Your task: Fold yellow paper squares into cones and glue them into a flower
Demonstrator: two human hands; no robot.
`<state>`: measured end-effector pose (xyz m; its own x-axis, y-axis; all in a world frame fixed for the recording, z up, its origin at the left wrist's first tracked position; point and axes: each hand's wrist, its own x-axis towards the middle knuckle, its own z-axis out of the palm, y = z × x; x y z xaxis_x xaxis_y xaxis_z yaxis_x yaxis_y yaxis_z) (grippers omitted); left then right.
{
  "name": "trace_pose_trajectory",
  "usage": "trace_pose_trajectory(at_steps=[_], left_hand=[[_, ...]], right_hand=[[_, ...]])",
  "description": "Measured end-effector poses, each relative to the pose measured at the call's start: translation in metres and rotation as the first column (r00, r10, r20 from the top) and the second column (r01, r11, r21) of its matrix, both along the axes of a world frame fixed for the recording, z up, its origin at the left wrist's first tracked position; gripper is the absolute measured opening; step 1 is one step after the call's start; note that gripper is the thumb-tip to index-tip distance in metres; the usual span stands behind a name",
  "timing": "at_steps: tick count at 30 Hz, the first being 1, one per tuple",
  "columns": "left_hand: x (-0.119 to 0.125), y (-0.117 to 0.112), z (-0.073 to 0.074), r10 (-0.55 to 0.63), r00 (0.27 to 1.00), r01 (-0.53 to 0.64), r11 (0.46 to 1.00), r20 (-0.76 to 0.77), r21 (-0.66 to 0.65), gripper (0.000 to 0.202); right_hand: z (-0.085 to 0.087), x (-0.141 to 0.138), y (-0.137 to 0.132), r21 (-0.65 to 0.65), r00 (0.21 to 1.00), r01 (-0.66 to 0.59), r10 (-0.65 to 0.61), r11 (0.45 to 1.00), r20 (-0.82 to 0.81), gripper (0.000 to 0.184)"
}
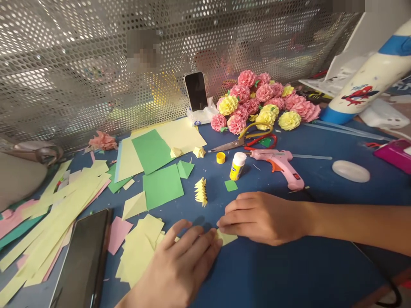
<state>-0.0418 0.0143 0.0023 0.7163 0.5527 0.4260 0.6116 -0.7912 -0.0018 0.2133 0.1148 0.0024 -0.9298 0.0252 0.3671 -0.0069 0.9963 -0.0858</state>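
On the blue tabletop, a small piece of pale yellow paper (228,238) lies between my two hands, partly covered by fingers. My left hand (186,261) reaches in from the bottom, its fingertips bent together at the paper's left end. My right hand (261,218) comes from the right with curled fingers pressing the paper's upper left edge. Just beyond stands a row of folded yellow paper pieces (201,192), with a small green paper square (230,185) to its right. Beside my left hand lies a loose pile of yellow paper squares (138,252).
An uncapped glue stick (237,167), its yellow cap (220,158), scissors (231,145) and a pink glue gun (282,164) lie ahead. Pink and yellow paper flowers (253,102) fill the back. Green sheets (163,187), paper strips (64,214) and a phone (83,256) lie left.
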Motion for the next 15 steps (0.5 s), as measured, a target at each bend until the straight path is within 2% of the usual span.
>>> trace_pose_trajectory(at_steps=[2,6,9,11,15], left_hand=[[0.003,0.003,0.006,0.022,0.999,-0.021,1.0,0.039,-0.014,0.034],[0.005,0.003,0.016,0.025,1.0,-0.024,0.995,0.012,-0.1,0.03],[0.003,0.001,0.016,0.015,1.0,-0.017,0.991,-0.012,-0.133,0.029],[0.002,0.001,0.013,0.012,1.0,-0.014,0.991,-0.02,-0.133,0.031],[0.001,0.001,0.011,-0.002,0.999,-0.005,0.986,-0.041,-0.169,0.035]], right_hand=[[-0.001,-0.001,-0.001,-0.031,0.999,0.018,-0.016,0.999,0.038,0.032],[-0.001,-0.01,-0.005,-0.04,0.995,0.042,-0.039,0.998,0.093,0.042],[-0.001,-0.021,-0.01,-0.021,0.99,0.069,-0.066,0.997,0.123,0.042],[-0.001,-0.024,-0.015,0.012,0.987,0.084,-0.085,0.996,0.135,0.049],[0.001,-0.013,-0.023,0.071,0.969,0.146,-0.157,0.987,0.191,0.06]])
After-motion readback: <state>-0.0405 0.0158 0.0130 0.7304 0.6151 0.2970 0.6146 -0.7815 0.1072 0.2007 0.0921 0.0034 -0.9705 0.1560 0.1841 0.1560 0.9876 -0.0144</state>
